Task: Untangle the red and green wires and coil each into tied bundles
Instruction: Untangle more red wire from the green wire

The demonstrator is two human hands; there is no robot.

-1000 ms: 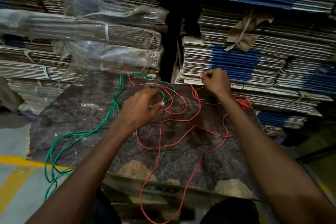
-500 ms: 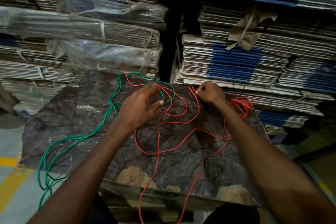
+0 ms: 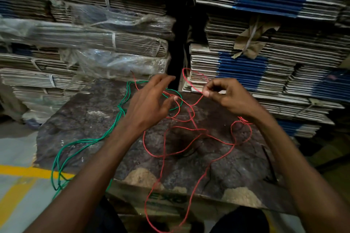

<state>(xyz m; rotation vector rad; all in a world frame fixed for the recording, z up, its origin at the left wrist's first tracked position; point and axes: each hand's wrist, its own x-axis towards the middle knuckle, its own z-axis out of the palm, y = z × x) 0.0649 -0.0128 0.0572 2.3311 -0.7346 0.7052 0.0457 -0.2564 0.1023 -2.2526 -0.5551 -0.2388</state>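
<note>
A red wire (image 3: 191,128) sprawls in loose loops over the dark worn board (image 3: 85,119) and hangs off its front edge. A green wire (image 3: 85,141) runs from the board's far middle down to the left and onto the floor. Both wires cross near the far middle, under my left hand (image 3: 149,104). That hand hovers there with fingers spread and straight, holding nothing. My right hand (image 3: 225,94) is raised at the board's far right and pinches a strand of the red wire, whose loop stands up above the fingers.
Tall stacks of flattened cardboard (image 3: 265,47) rise right behind the board, some wrapped in plastic film (image 3: 106,32). A dark gap (image 3: 178,43) splits the stacks. Grey floor with a yellow line (image 3: 22,172) lies at the left.
My right hand has lifted a red strand off the board into a raised loop. My left hand has let go of the wires and opened its fingers above the crossing.
</note>
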